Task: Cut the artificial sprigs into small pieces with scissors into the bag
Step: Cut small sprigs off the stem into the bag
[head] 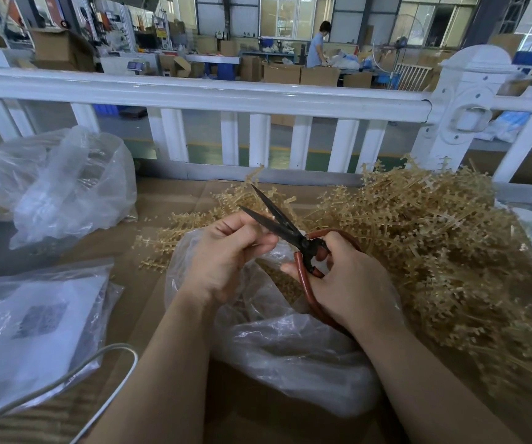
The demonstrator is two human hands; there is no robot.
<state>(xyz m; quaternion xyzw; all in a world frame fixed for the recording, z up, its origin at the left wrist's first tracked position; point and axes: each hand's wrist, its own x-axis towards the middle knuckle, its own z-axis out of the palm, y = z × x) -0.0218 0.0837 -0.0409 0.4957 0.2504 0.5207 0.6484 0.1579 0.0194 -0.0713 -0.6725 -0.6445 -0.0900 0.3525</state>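
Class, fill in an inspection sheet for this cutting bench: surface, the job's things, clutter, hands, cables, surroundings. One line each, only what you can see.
Surface: brown cardboard sheet covers the bench.
Job's things: scissors with blades open, red-brown handles; heap of tan sprigs on the right; clear bag open under the hands, cut pieces inside.
Clutter: crumpled plastic bag at far left; flat bagged pack at near left.
Hands: left hand pinches a small sprig piece at the blades; right hand grips the scissor handles.
Cables: grey cable loops across the near left.
Surroundings: white railing behind the bench; workshop with cardboard boxes and a person beyond.
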